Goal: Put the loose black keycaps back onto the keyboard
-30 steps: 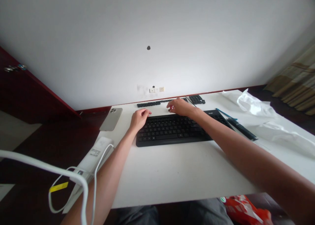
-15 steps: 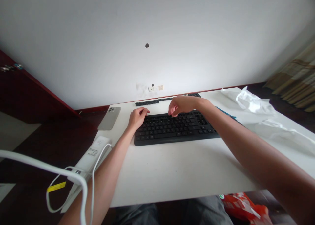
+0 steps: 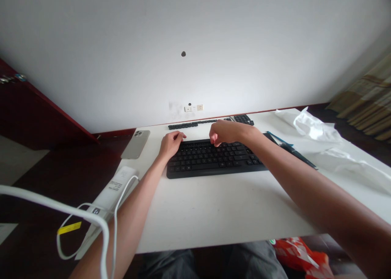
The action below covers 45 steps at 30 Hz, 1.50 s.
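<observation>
One black rectangular plastic keyboard point(image 3: 195, 166) lies on the white desk point(image 3: 214, 218), its right end partly covered by the right forearm. Right hand point(image 3: 216, 137): fingers bent down narrow at the upper key rows; cannot tell whether a piece is held. Left hand point(image 3: 171, 143): loosely curled by the keyboard's rear left corner, thumb near the forefinger; contents cannot be told. Behind, along the desk's far edge, are small black key-like pieces point(image 3: 183, 126), too small to count, partly hidden by the right hand. To the left: one pale grey phone point(image 3: 134, 146), camera side up, and one long white power strip point(image 3: 111, 189), with white cable point(image 3: 61, 204) crossing before the left forearm; one yellow tag point(image 3: 69, 227) on the cable. To the right: one slim blue tool point(image 3: 281, 139) and crumpled translucent plastic wrapping point(image 3: 316, 126). Wall: three white socket plates point(image 3: 194, 108), two dark round holes point(image 3: 183, 54).
</observation>
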Available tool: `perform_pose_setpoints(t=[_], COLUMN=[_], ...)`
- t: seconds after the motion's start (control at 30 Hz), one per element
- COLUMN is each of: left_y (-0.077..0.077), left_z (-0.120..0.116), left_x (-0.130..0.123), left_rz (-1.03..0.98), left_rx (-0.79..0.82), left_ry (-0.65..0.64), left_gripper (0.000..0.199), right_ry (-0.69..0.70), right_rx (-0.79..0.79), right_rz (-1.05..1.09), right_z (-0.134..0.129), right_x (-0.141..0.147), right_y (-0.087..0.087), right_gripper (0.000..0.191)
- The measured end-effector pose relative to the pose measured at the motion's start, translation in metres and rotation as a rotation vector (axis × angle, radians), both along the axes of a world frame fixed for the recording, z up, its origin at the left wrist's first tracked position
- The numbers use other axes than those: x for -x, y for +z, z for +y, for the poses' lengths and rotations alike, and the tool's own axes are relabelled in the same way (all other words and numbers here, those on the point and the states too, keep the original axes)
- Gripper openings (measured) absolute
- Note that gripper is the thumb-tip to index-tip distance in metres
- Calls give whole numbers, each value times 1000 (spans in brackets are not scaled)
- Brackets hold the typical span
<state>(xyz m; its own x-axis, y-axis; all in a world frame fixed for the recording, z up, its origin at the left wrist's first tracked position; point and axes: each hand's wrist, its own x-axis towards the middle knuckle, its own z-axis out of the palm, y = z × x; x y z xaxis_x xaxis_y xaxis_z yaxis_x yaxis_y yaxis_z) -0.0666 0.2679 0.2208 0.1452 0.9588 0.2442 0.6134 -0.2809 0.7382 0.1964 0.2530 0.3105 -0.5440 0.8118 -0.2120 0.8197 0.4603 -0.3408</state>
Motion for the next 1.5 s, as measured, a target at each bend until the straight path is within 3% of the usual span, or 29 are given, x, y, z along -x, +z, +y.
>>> perform_pose_setpoints(t=[0.43, 0.93, 1.03, 1.13, 1.23, 1.3, 1.37, 1.5], left_y=[1, 0, -1, -2, -2, -2, -1, 0], left_z=[0, 0, 0, 1, 1, 0, 0, 0], left_x=[0, 1, 1, 1, 1, 0, 0, 0], left_rz=[7, -11, -16, -13, -11, -11, -8, 3], left_rx=[0, -3, -7, -18, -16, -11, -10, -11], left_ry=[-8, -17, -13, -18, -15, -9, -7, -7], left_gripper=[34, 34, 33, 32, 33, 33, 33, 34], right_ry=[-77, 0, -23, -95, -91, -73, -81, -136], right_rx=[-7, -35, -181, -335, -229, -92, 52, 372], right_rz=[-55, -183, 85, 625, 1190, 1429, 1538, 1543], right_z=[-16, -17, -15, -21, -32, -35, -32, -15], right_x=[13, 14, 10, 7, 3, 2, 7, 36], right_y=[5, 13, 20, 43, 73, 81, 69, -1], right_gripper=[6, 30, 12, 33, 51, 55, 56, 58])
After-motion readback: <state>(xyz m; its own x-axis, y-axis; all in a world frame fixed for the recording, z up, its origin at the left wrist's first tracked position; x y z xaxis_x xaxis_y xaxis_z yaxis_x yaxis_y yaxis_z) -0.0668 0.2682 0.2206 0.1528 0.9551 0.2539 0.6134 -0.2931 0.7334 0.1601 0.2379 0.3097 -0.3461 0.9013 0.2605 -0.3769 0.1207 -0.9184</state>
